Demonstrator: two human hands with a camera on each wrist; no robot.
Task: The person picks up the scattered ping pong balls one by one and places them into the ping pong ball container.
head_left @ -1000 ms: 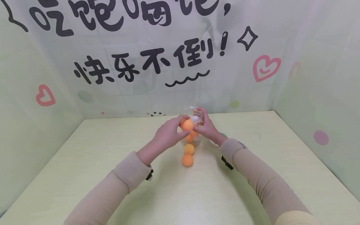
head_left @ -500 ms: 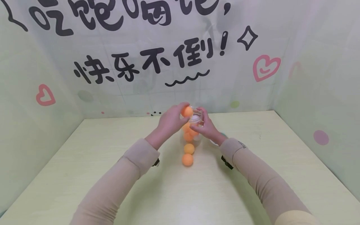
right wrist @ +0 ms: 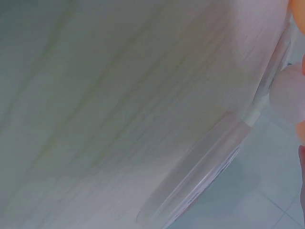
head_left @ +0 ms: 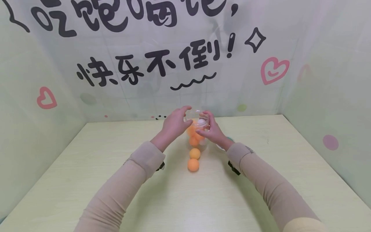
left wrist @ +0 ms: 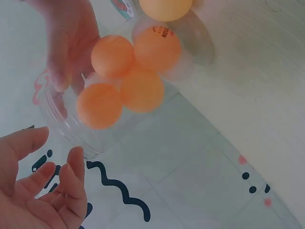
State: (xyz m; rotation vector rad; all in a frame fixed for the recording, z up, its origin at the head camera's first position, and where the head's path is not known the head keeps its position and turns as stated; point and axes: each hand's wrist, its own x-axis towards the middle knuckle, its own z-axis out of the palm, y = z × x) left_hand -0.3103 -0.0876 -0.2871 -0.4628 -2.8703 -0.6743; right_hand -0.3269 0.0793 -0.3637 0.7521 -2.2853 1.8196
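A clear plastic jar (head_left: pixel 191 121) stands near the back of the table, its mouth up, with orange and white ping-pong balls (left wrist: pixel 114 56) inside. My right hand (head_left: pixel 212 129) grips the jar near its rim, thumb on the near side. My left hand (head_left: pixel 175 125) is at the left of the jar's mouth, thumb and fingers apart with nothing between them. In the left wrist view its fingertips (left wrist: pixel 75 157) are right beside the rim. Two more orange ping-pong balls, a nearer one (head_left: pixel 193 164) and a farther one (head_left: pixel 195 153), lie in front of the jar.
A round white lid (head_left: pixel 221 147) with a teal part lies right of the jar, partly hidden by my right wrist; the right wrist view shows its rim (right wrist: pixel 195 176). Close behind the jar rises a printed back wall (head_left: pixel 139 100). Side walls bound the pale wooden table (head_left: pixel 185 199).
My left hand has lifted an orange ping-pong ball to the jar's mouth and let it go; its fingers no longer hold it. My right hand has kept its grip on the jar.
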